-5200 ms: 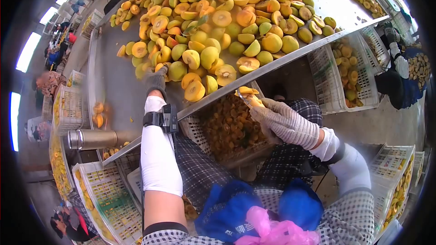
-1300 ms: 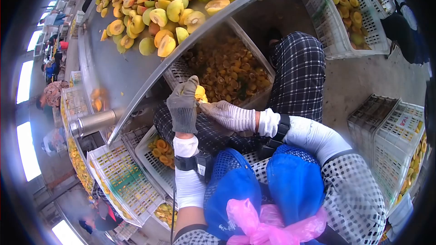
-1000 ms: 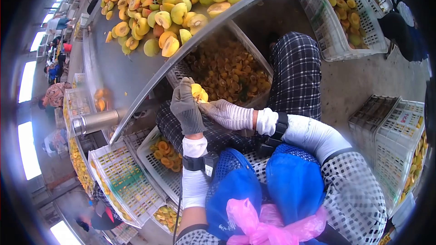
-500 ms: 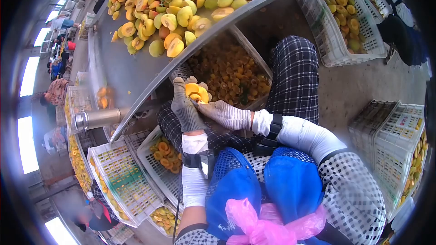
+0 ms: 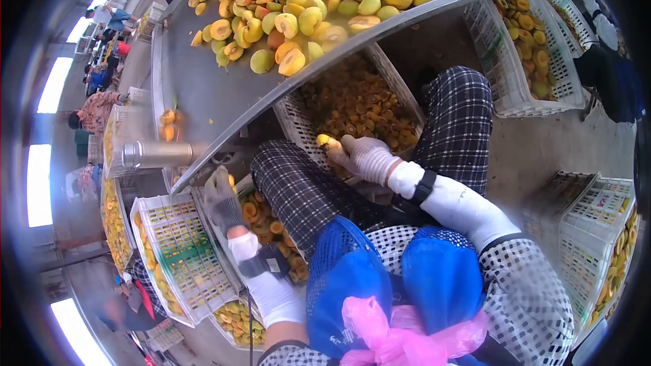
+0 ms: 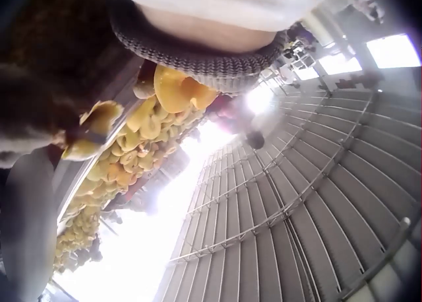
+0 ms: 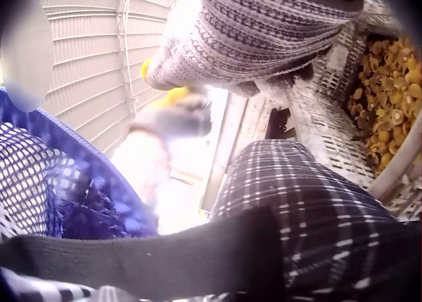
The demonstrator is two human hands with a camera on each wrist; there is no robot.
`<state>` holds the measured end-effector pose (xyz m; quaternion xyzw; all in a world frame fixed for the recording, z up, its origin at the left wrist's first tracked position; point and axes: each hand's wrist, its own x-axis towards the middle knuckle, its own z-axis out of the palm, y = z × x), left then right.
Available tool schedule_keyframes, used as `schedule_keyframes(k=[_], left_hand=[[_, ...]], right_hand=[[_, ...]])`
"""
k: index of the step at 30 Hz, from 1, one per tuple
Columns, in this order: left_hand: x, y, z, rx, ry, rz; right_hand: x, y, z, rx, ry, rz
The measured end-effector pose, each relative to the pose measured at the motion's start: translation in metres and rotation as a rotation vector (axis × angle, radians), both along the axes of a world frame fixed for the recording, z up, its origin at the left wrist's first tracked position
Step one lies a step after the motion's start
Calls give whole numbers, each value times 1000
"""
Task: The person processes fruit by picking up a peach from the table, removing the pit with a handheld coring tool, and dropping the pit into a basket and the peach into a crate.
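Observation:
My left hand point(image 5: 224, 198), in a grey knit glove, is blurred over a white crate of cut peach halves beside my left thigh. It holds yellow peach point(image 6: 175, 91), seen under the glove cuff in the left wrist view; only a sliver shows in the head view. My right hand point(image 5: 369, 157), in a pale knit glove, is above my lap near the crate of small orange-brown fruit pieces point(image 5: 359, 110). Its fingertips grip a small yellow peach piece point(image 5: 328, 142). Whether a tool is also in that grip I cannot tell.
A metal table point(image 5: 183, 85) carries a heap of whole and halved peaches point(image 5: 298, 10); its raised rim crosses ahead of my knees. A steel flask point(image 5: 159, 154) lies at the table's left. White crates stand left point(image 5: 180, 251) and right point(image 5: 597, 230), another point(image 5: 505, 61) at far right.
The left hand reached into the peach heap earlier, then met the right hand over my lap. Now it has moved left and down over the side crate, while the right hand is slightly higher and farther right.

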<state>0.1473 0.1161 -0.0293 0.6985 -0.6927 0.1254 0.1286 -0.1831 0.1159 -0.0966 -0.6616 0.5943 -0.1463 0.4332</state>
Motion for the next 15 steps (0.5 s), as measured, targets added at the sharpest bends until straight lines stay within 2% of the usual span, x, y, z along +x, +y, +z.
schedule_keyframes(k=[1, 3, 5, 7, 8, 9, 10, 12, 14, 15], left_hand=[[0, -4, 4, 1, 3, 8], [-15, -9, 26, -146, 291, 197], [-95, -23, 47, -319, 525, -41], [-154, -51, 35, -475, 310, -410], [-185, -57, 29, -369, 171, -504], [-197, -64, 12, -190, 115, -586], [-195, -69, 5, -176, 115, -584], [-186, -94, -4, -312, 243, -535], [-165, -115, 10, -367, 232, -503], [-150, -131, 14, -308, 346, -365]], right_hand=[[3, -2, 14, 5, 2, -15], [5, -4, 27, -11, 25, -7], [3, -2, 23, -47, 23, 22], [0, 3, 28, -133, -22, 66], [1, 8, 43, -184, -66, 89], [3, 9, 52, -118, -8, 70], [-1, 10, 48, -104, -12, 71], [-11, 2, 34, -95, -198, -58], [-9, -8, 23, -55, -250, -77], [-8, -13, 19, 14, -238, -84]])
